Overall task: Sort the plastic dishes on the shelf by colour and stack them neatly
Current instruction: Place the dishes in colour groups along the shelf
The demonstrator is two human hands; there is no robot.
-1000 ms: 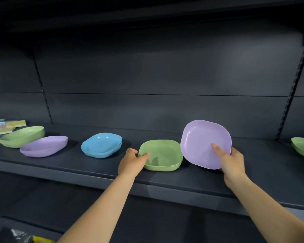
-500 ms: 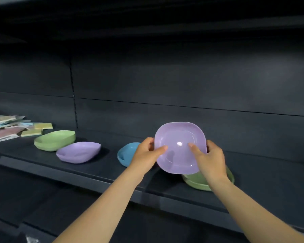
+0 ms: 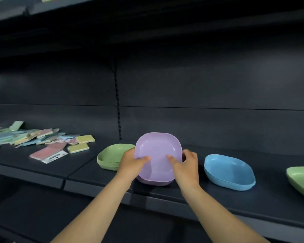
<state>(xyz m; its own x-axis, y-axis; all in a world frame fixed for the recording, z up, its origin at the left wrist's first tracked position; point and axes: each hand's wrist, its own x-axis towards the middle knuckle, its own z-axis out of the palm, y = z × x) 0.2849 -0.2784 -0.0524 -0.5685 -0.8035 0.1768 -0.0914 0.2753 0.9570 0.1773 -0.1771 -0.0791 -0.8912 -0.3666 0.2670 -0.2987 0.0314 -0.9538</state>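
Spanning the whole scene, a dark metal shelf (image 3: 217, 197) carries the plastic dishes, with a dark back panel (image 3: 200, 81) rising behind it. Two bare forearms reach up from below and converge on the middle of the shelf, wrists slightly bent inward. Off to the left lies a loose scatter of pastel packets (image 3: 42, 141), pink, blue, yellow and green. A blue dish (image 3: 229, 171) sits just right of the hands, tipped a little toward the front edge, and only the rim of another green dish (image 3: 302, 181) shows at the far right. A green stack (image 3: 112, 157) of several nested dishes rests just left of the hands. Between them, a lilac dish (image 3: 158, 155) is held tilted toward the viewer, directly above a second lilac dish (image 3: 154, 182) lying on the shelf; whether the two touch is hard to tell. The left hand (image 3: 132, 164) grasps the upper dish's left edge, thumb laid across the inside and fingers curled behind. The right hand (image 3: 185, 165) grasps the right edge in the same way, thumb on the inner face.
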